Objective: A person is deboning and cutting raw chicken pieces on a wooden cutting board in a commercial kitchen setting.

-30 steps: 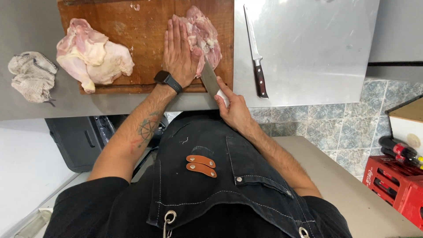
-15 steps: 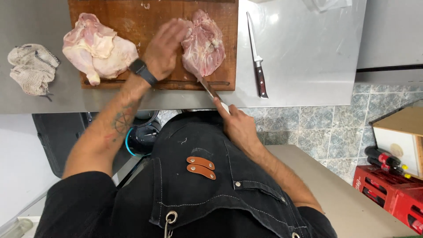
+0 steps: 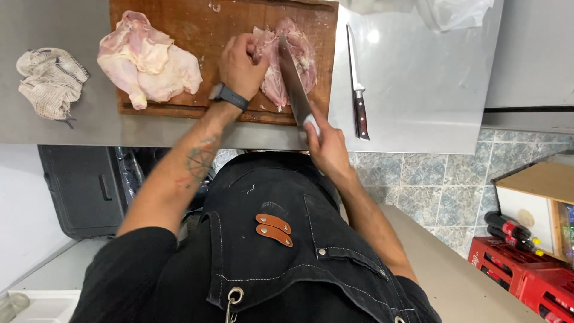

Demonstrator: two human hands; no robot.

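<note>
Right grip: we see the right hand (image 3: 326, 146) clamped on the chef's knife (image 3: 294, 81) handle.
Blade axis: points away, across the chicken piece (image 3: 287, 66).
Left grip: the left hand (image 3: 242, 63), fingers curled, presses the meat just left of the blade.

Lower right corner, on the floor: a red plastic bottle crate (image 3: 526, 272), rectangular with open compartments, bearing pale markings on its side wall. Across its top lie dark bottles (image 3: 508, 227) with red labels and red caps, tipped on their sides. Just behind them stands a cardboard box (image 3: 532, 194), brown on top with a white side panel carrying a faint round tan mark. Top edge, on the steel counter: a crumpled sheet of clear plastic (image 3: 457, 11), possibly a bag or wrapper; the frame cuts it off. No signs or screens appear.
</note>
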